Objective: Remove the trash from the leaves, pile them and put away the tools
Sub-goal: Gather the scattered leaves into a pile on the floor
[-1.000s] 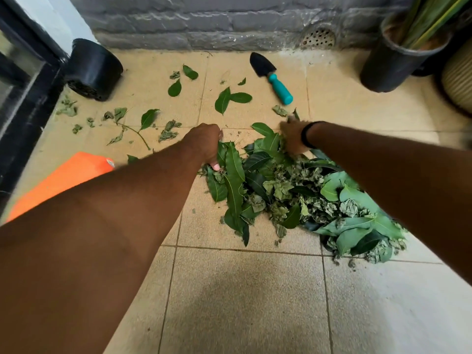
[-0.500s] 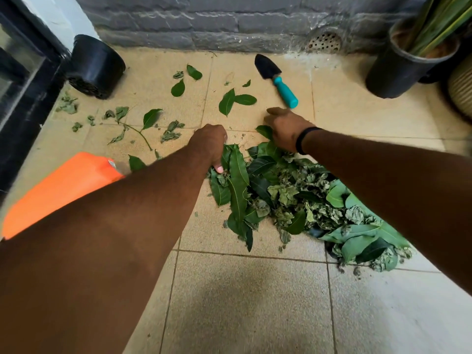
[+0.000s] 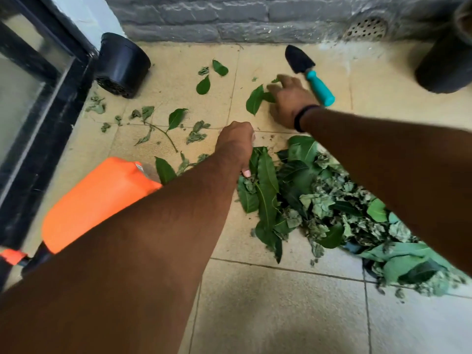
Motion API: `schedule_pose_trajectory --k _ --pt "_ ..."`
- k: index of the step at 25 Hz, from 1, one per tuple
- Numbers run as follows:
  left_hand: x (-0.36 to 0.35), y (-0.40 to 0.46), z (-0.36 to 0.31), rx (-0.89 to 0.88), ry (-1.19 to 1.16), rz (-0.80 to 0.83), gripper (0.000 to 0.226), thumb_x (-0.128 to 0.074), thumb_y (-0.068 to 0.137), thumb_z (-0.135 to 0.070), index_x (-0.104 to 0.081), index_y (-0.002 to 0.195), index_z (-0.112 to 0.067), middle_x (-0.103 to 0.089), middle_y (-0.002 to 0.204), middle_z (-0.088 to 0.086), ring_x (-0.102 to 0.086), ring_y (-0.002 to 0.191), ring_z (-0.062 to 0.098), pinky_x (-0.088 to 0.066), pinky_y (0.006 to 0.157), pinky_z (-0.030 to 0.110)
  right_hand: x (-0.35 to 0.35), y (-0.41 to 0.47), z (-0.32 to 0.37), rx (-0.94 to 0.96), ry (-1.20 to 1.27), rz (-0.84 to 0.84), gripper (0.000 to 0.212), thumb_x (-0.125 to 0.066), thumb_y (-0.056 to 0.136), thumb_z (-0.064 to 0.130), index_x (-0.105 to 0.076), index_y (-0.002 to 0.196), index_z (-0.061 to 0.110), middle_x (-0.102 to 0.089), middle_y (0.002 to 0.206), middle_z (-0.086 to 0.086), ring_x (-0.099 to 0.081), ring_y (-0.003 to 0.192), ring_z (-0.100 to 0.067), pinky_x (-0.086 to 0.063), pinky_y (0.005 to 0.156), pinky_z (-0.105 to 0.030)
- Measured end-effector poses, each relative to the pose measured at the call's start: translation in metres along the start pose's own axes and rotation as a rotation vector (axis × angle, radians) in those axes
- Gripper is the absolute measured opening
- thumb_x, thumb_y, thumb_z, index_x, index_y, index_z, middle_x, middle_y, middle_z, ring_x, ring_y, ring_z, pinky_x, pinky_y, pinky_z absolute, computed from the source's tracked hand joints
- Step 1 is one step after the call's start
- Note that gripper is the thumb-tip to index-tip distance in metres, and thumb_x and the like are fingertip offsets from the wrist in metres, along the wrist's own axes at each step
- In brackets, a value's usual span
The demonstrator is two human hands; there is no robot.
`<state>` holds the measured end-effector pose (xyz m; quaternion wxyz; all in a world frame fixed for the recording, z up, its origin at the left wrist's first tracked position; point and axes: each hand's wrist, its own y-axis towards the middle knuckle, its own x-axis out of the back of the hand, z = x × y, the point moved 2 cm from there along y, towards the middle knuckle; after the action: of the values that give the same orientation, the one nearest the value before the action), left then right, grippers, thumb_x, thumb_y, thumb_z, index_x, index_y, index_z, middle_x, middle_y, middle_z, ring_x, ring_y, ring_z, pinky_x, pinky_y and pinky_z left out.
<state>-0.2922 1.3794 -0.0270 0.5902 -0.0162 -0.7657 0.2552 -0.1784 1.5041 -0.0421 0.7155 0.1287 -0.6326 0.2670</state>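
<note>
A pile of green and dried leaves point(image 3: 306, 200) lies on the tiled floor at centre right. My left hand point(image 3: 235, 141) sits at the pile's far left edge, fingers curled with the thumb down on the leaves. My right hand point(image 3: 288, 103) is stretched forward beyond the pile, fingers spread flat over two loose leaves point(image 3: 254, 99). A small trowel point(image 3: 319, 85) with a black blade and teal handle lies just right of that hand. More loose leaves point(image 3: 176, 117) and a twig are scattered at the left.
An orange plastic tool point(image 3: 97, 200) lies under my left forearm. A black pot point(image 3: 122, 62) lies tipped over by the door frame at the left. Another dark pot point(image 3: 447, 65) stands at the back right. A grey brick wall with a drain point(image 3: 367, 28) closes the back.
My right hand left the far edge of the pile and reached forward onto the two loose leaves beside the trowel. My left hand stayed at the pile's edge.
</note>
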Motion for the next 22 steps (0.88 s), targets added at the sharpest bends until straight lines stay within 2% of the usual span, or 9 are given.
schedule_pose_trajectory --k 3,5,7,10,14,15,17,19,22 --pt "0.002 -0.001 0.002 0.004 -0.027 0.001 0.071 -0.095 0.065 -0.010 -0.063 0.129 -0.010 -0.063 0.125 0.010 -0.064 0.110 0.027 -0.055 0.093 0.032 0.000 0.042 -0.003 -0.055 0.017 0.097 0.067 -0.050 0.100 0.040 -0.022 0.157 0.018 -0.009 0.166 -0.016 -0.016 0.149 -0.044 -0.026 0.119 -0.054" --pt "0.000 0.000 0.005 -0.003 -0.054 -0.005 0.068 -0.093 0.068 -0.009 -0.064 0.129 -0.012 -0.064 0.124 0.010 -0.064 0.108 0.027 -0.055 0.093 0.033 -0.004 0.056 -0.004 -0.035 -0.020 0.166 0.067 -0.048 0.102 0.041 -0.019 0.158 0.018 -0.009 0.167 -0.013 -0.014 0.151 -0.040 -0.024 0.120 -0.053" --pt "-0.002 0.003 0.007 -0.009 -0.064 -0.018 0.066 -0.091 0.071 -0.010 -0.064 0.131 -0.014 -0.065 0.125 0.010 -0.065 0.109 0.026 -0.054 0.094 0.031 -0.010 0.055 -0.002 0.004 -0.058 0.189 0.059 -0.045 0.104 0.035 -0.027 0.156 0.012 -0.017 0.164 -0.015 -0.021 0.149 -0.037 -0.026 0.119 -0.049" --pt "-0.005 0.006 0.010 0.005 -0.102 -0.042 0.063 -0.087 0.076 -0.012 -0.062 0.134 -0.015 -0.066 0.126 0.010 -0.065 0.111 0.024 -0.049 0.095 0.028 -0.018 0.012 0.010 -0.003 -0.056 0.100 0.048 -0.044 0.101 0.019 -0.041 0.146 0.005 -0.032 0.154 -0.021 -0.035 0.140 -0.036 -0.037 0.115 -0.048" --pt "-0.008 0.010 0.013 0.041 -0.152 -0.071 0.051 -0.084 0.081 -0.013 -0.063 0.128 -0.012 -0.064 0.125 0.012 -0.062 0.108 0.022 -0.046 0.084 0.020 -0.028 -0.090 0.010 0.143 -0.043 0.051 0.031 -0.048 0.097 0.017 -0.054 0.125 0.006 -0.051 0.124 -0.016 -0.052 0.111 -0.033 -0.053 0.091 -0.045" --pt "-0.008 0.010 0.014 0.045 -0.166 -0.074 0.050 -0.083 0.081 -0.013 -0.063 0.126 -0.012 -0.064 0.126 0.012 -0.061 0.108 0.021 -0.044 0.082 0.018 -0.025 -0.103 0.002 0.117 -0.003 -0.025 0.031 -0.047 0.097 0.017 -0.056 0.124 0.005 -0.052 0.122 -0.017 -0.051 0.109 -0.033 -0.053 0.090 -0.047" --pt "-0.009 0.009 0.013 0.046 -0.129 -0.055 0.066 -0.089 0.073 -0.015 -0.061 0.132 -0.014 -0.062 0.131 0.010 -0.060 0.117 0.023 -0.045 0.094 0.025 -0.019 -0.109 -0.024 -0.072 0.040 -0.182 0.037 -0.046 0.098 0.019 -0.053 0.131 0.004 -0.049 0.131 -0.021 -0.047 0.117 -0.038 -0.049 0.097 -0.052" --pt "-0.008 0.008 0.011 0.041 -0.091 -0.033 0.079 -0.094 0.066 -0.019 -0.060 0.137 -0.017 -0.062 0.136 0.009 -0.059 0.122 0.024 -0.045 0.100 0.028 -0.024 -0.102 -0.047 -0.268 0.046 -0.163 0.047 -0.046 0.099 0.025 -0.043 0.140 0.003 -0.039 0.143 -0.025 -0.039 0.128 -0.043 -0.040 0.107 -0.053" --pt "-0.007 0.011 0.009 0.043 -0.076 0.003 0.090 -0.097 0.058 -0.022 -0.059 0.140 -0.019 -0.061 0.139 0.010 -0.061 0.124 0.026 -0.044 0.103 0.027 -0.043 -0.096 -0.044 -0.262 0.060 -0.058 0.051 -0.042 0.100 0.029 -0.039 0.142 0.000 -0.034 0.152 -0.026 -0.032 0.138 -0.045 -0.032 0.116 -0.053"
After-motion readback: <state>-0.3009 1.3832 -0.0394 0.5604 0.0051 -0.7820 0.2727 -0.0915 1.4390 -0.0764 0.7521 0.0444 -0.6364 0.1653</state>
